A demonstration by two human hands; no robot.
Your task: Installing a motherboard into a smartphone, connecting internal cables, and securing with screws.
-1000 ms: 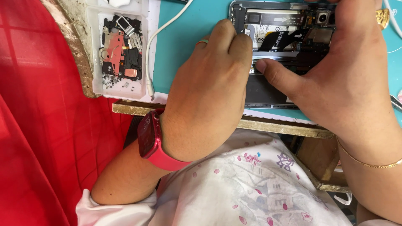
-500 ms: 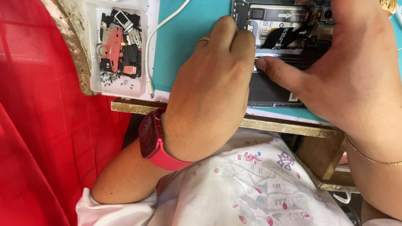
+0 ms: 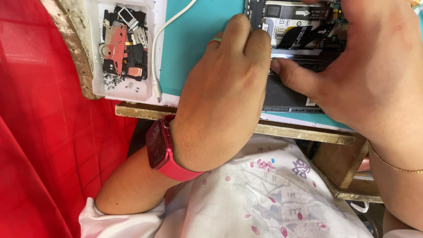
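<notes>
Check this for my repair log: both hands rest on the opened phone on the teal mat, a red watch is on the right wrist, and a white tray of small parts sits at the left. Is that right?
Not quite: the red watch is on the left wrist, as the head view shows. The rest holds: the left hand and right hand rest on the opened phone on the teal mat, with the white tray of small parts at the left.

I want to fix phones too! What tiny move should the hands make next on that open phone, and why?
Probably keep the right hand pressing the opened phone flat while the left hand works gently at its edge. Both hands already sit on it, the right thumb lies across the dark battery, and thin flex cables lie exposed, so a small, careful move seems safest.
</notes>
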